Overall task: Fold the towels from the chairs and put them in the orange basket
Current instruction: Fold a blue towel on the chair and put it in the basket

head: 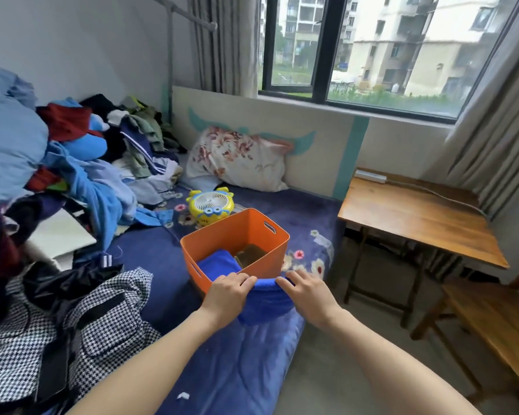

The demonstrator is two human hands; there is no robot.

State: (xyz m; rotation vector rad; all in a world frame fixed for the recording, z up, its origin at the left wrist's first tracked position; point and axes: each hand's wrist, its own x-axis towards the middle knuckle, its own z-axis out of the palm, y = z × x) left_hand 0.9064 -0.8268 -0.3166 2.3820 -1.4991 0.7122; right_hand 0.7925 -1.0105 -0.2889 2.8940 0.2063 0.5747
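Gripping a plush royal-blue towel [264, 307] by its rolled top edge, left hand [228, 290] plus right hand [307, 290], right by the orange basket [246, 227].

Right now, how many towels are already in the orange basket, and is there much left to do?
Two look done: a folded blue towel and a brown cloth lie inside the orange basket. In hand: the left hand and right hand grip a second blue towel at the basket's near rim. Left: lowering it in. The wooden chair shows no towels on its visible part; other chairs are out of view.
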